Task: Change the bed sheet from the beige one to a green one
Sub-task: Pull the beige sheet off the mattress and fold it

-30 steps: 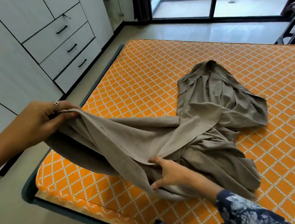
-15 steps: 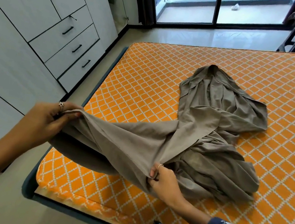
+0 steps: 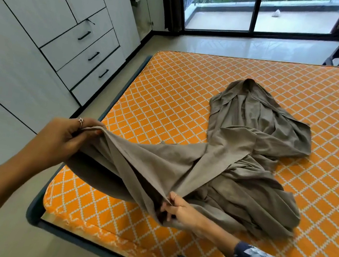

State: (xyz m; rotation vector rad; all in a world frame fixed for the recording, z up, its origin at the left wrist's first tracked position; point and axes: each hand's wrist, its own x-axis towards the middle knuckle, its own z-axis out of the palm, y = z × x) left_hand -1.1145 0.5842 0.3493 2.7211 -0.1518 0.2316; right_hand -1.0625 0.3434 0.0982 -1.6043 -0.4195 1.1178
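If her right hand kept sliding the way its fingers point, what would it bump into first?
The right hand points left along the near edge, fingers already buried in the beige sheet. Going on, it would probably meet only more of that hanging fold, then bare orange mattress near the corner. Depth is hard to judge.

no text, labels or numbers legible

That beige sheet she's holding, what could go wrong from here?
1. The beige sheet is held only at one edge by the left hand and right hand; the crumpled bulk could tangle when lifted.
2. A loose fold hangs past the mattress corner and might drag on the floor.
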